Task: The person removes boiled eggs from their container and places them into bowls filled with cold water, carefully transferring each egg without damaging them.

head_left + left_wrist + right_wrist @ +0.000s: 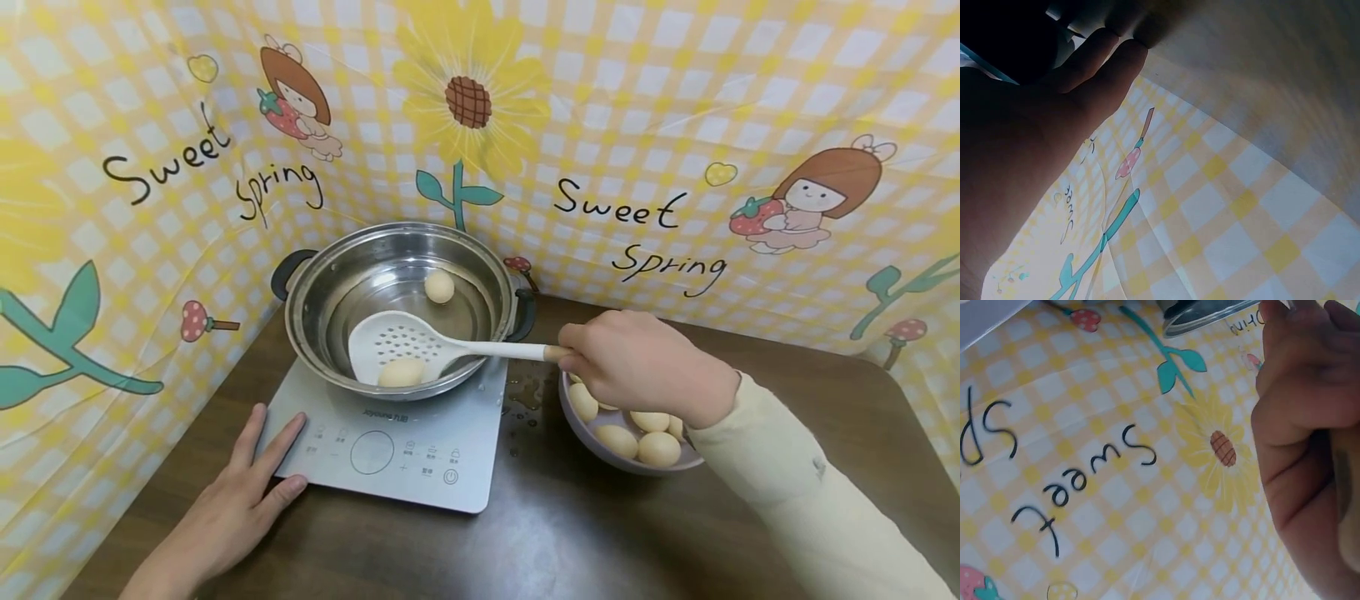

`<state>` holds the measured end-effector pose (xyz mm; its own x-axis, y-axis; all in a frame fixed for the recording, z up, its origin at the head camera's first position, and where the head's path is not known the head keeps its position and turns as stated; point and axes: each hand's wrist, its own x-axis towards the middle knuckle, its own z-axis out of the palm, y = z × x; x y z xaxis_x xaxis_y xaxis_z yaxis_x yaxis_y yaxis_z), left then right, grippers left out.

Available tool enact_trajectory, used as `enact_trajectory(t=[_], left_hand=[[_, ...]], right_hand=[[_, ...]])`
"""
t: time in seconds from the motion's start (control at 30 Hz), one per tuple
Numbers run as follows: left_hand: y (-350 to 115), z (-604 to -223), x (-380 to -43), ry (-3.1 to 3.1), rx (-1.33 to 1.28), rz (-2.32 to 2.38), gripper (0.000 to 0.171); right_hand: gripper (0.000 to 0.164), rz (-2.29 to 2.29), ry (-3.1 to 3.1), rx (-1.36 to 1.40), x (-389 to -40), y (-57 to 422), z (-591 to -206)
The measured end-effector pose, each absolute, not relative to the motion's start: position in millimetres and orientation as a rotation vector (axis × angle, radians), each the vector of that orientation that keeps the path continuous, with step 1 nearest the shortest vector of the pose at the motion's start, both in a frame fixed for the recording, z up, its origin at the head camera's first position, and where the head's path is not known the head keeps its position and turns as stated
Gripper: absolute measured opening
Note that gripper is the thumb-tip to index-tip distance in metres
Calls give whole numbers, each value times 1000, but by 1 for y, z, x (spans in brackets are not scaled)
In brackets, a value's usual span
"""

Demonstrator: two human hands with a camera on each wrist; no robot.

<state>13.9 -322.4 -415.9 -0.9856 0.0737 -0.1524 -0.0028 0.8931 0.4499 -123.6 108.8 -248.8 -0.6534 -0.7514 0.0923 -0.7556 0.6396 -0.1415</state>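
Note:
In the head view my right hand (637, 358) grips the handle of a white slotted spoon (393, 337). The spoon's perforated bowl is over the inside of a steel pot (330, 367), with one egg (402, 372) on it near the front rim. Another egg (439, 286) lies toward the back of the pot. My left hand (236, 492) has its fingers spread at the left edge of a white induction cooker (450, 450), on which the pot stands. In the right wrist view the curled fingers (1297, 419) show; the spoon's bowl is out of that view.
Under my right forearm, a purple-grey bowl (585, 437) holds several eggs (658, 449). Water drops (525, 392) lie on the dark wooden table (570, 533) between cooker and bowl. A yellow checked cloth (637, 108) hangs behind and on the left.

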Motion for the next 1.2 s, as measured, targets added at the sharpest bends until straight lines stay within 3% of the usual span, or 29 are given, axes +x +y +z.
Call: enact_trajectory(t=[0.23, 0.67, 1.2], left_hand=[[-322, -416, 14, 2887, 43, 695, 74], [-321, -413, 17, 2910, 65, 701, 74], [-321, -417, 15, 2907, 94, 717, 75]], right_hand=[[21, 371, -3029, 1357, -135, 97, -241], [21, 539, -3181, 1373, -150, 97, -239], [20, 646, -3218, 1317, -143, 147, -214]])
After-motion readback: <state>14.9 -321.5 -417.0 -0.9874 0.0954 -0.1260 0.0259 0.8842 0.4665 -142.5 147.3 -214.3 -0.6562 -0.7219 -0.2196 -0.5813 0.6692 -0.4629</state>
